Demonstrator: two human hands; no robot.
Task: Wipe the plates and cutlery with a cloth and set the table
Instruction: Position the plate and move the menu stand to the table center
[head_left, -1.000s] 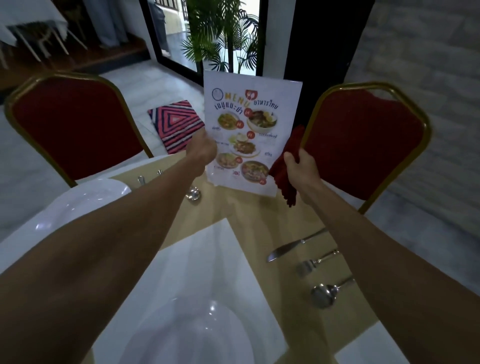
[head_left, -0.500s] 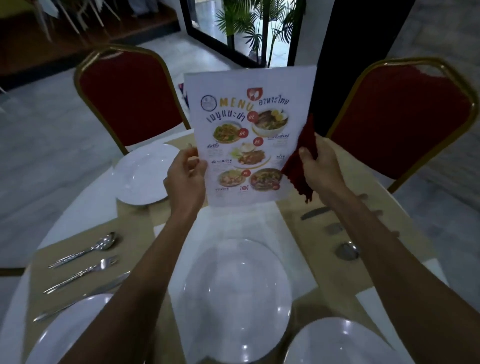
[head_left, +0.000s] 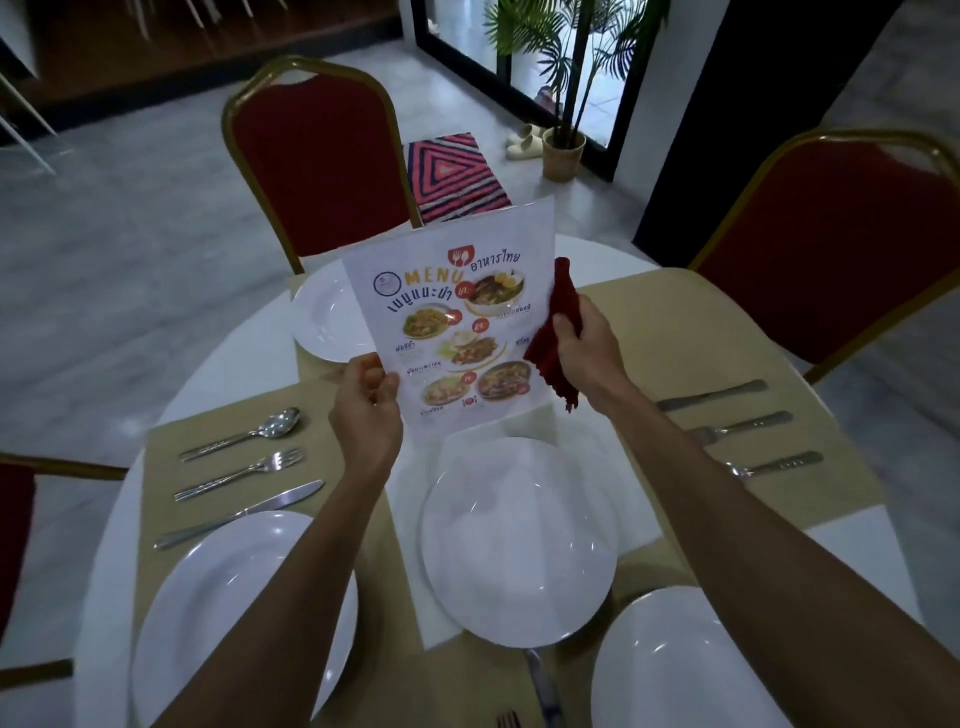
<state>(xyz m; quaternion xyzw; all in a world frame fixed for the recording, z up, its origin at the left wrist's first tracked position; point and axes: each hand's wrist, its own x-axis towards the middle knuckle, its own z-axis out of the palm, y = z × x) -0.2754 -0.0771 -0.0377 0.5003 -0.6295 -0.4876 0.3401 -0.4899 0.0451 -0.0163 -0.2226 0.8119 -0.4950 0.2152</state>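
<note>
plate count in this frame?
4. A far plate partly behind the menu, a centre plate mid-table, a near-left plate and a near-right plate at the bottom. Others may sit out of frame.

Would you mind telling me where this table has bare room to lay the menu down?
The tan mat lies bare beyond the right-side knife, toward the red chair. White tabletop shows between the far plate and the left spoon. The near side is crowded: centre plate, left plate, right plate.
</note>
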